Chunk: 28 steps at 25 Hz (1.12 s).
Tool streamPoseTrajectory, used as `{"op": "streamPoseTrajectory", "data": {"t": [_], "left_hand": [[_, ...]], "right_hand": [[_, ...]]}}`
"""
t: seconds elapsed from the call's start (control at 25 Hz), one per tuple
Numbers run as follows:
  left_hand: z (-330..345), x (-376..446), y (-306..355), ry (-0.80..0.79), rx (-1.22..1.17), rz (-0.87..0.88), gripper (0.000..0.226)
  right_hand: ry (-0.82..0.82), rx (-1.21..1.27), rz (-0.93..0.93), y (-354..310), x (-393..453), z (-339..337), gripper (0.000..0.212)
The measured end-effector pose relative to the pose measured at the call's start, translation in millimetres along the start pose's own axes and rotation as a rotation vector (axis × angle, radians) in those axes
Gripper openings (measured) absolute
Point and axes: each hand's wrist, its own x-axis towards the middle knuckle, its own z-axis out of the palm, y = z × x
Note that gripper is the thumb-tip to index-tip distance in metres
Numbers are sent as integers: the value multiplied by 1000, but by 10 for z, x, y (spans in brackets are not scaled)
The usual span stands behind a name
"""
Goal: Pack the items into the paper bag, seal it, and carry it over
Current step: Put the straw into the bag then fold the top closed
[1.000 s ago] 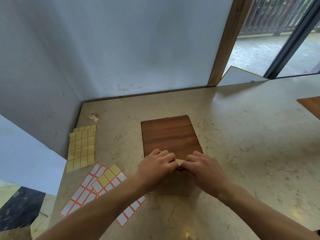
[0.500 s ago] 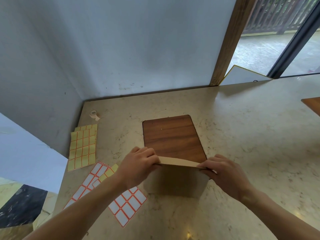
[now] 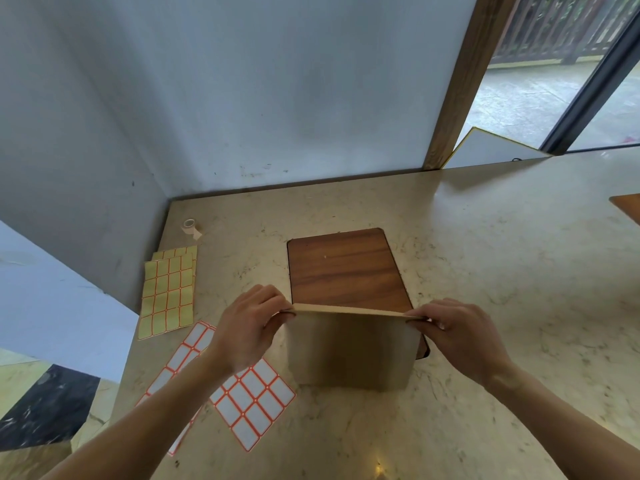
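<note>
The paper bag (image 3: 349,348) stands upright on the stone counter (image 3: 502,271), its base partly over the near end of a wooden board (image 3: 343,268). Its top edge is pressed flat into one line running left to right. The left hand (image 3: 249,327) pinches the left end of that edge w/ fingers closed tight on it; the right hand (image 3: 460,336) does the same at the right end, thumb under, fingers over.

Judging by the flattened mouth, this is the sealing step — creasing or about to fold the top down. Next move prob. needs a firm fold along the full width, then something to hold it shut. White label sheets (image 3: 252,407) lie just left of the bag, yellow label sheets (image 3: 168,296) further left, and a small tape roll (image 3: 191,227) sits near the wall corner — any could serve.

Hard to tell: what's inside the bag, since the mouth is shut and the paper opaque. Bag's far side isn't visible. Another wooden piece at far right is cut off by the frame.
</note>
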Motion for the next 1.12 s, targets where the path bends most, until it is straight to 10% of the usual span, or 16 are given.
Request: {"op": "streamPoseTrajectory", "data": {"t": [0.68, 1.12], "left_hand": [[185, 238, 80, 103, -23, -295, 7], [84, 233, 83, 102, -178, -445, 15]], "right_hand": [[-32, 92, 183, 276, 606, 96, 9], [-85, -16, -8, 240, 686, 54, 16]]}}
